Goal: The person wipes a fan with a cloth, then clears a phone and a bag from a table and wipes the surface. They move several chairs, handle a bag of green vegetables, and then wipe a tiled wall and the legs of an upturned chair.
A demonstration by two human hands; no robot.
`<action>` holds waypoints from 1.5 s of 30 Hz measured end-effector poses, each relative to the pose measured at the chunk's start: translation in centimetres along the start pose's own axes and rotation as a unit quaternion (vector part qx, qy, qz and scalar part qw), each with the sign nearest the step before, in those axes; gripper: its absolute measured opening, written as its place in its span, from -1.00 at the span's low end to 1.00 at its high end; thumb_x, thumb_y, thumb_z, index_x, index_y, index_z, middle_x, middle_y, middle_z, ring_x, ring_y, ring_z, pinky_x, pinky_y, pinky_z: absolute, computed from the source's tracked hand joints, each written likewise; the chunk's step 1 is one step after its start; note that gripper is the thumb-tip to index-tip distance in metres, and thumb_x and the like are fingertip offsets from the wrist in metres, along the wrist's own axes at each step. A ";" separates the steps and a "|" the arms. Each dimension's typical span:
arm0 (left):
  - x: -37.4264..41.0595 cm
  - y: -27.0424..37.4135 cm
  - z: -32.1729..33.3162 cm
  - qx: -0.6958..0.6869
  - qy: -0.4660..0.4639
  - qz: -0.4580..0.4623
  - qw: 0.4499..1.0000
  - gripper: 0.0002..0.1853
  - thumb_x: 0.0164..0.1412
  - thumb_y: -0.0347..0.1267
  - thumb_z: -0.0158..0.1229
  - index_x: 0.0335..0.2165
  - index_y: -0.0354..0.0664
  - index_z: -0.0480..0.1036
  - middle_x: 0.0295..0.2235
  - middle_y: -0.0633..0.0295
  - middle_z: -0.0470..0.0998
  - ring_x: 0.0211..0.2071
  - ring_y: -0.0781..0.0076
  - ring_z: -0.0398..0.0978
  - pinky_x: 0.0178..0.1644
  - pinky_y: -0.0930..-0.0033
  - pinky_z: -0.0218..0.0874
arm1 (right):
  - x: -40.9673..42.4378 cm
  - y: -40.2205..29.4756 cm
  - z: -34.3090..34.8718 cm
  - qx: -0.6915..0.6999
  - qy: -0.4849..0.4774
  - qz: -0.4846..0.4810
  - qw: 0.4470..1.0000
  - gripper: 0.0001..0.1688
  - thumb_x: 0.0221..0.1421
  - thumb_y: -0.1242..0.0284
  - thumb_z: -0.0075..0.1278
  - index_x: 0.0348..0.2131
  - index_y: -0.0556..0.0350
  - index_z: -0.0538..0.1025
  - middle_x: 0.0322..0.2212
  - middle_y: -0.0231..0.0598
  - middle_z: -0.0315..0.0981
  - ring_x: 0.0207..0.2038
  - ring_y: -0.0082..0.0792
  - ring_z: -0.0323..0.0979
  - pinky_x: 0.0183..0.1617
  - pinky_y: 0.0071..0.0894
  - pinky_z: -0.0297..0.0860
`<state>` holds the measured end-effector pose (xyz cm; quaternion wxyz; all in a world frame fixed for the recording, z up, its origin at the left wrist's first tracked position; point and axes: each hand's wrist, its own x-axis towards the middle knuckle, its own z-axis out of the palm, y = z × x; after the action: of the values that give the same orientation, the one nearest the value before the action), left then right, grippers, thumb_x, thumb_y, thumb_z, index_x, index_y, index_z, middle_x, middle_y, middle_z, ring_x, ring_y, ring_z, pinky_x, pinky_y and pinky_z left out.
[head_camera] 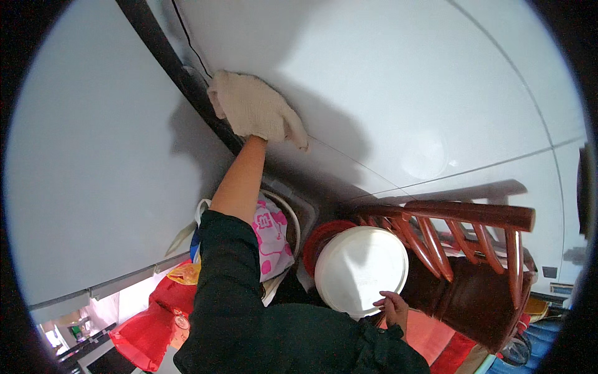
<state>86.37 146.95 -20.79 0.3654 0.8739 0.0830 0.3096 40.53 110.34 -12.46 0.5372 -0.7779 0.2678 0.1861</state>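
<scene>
A beige knitted mitt or glove [252,107] covers my left hand [247,105], its thumb part pointing right. My bare left forearm reaches up and away, and the covered hand lies over a dark strip [187,84] between a pale panel and a white tiled wall. A thin black cable [189,39] runs along the wall to the mitt's top edge. Whether the fingers grip anything under the fabric is hidden. My right hand [394,309] is bare, fingers loosely bent and apart, over the near edge of a round white lid [362,269]. Nothing shows in it.
The pale panel [93,140] stands left, the tiled wall [420,84] right. Below my left arm is a white bag with pink print [273,243]. A red basin [317,245] sits behind the lid. Red-brown wooden chair rails [472,215] stand right; a red bag [154,322] lies lower left.
</scene>
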 end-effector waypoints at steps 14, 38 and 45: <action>-11.5 -13.2 10.8 0.076 -0.123 -0.168 0.975 -0.35 0.09 0.01 -0.07 0.07 -0.11 0.11 0.02 0.16 0.20 0.07 0.26 0.10 0.17 0.20 -0.16 | 3.0 1.9 2.7 0.018 -0.030 0.140 0.990 -0.70 0.15 0.47 -0.24 -0.15 0.24 0.39 -0.46 -0.17 0.51 -0.48 -0.53 0.36 -0.34 -0.53 0.32; -15.5 -7.4 11.2 -0.060 -0.328 -0.441 0.833 -0.37 0.10 0.01 -0.08 0.06 -0.09 0.15 0.01 0.15 0.23 0.07 0.24 0.12 0.15 0.19 -0.11 | 2.0 1.8 0.6 0.062 -0.028 0.078 0.995 -0.70 0.14 0.44 -0.19 -0.18 0.29 0.39 -0.48 -0.07 0.49 -0.39 -0.38 0.45 -0.35 -0.44 0.37; -1.9 2.9 -0.6 -0.214 0.019 -0.282 0.935 -0.38 0.10 0.01 -0.08 0.05 -0.08 0.16 0.01 0.15 0.23 0.06 0.23 0.13 0.15 0.19 -0.10 | 1.2 -1.2 0.8 0.064 -0.027 -0.028 0.997 -0.74 0.11 0.48 -0.19 -0.22 0.24 0.43 -0.52 -0.11 0.49 -0.45 -0.39 0.45 -0.34 -0.45 0.37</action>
<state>84.22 144.50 -19.39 0.6144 0.7095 0.2653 0.2210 42.18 111.18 -12.53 0.5976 -0.7440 0.2426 0.1747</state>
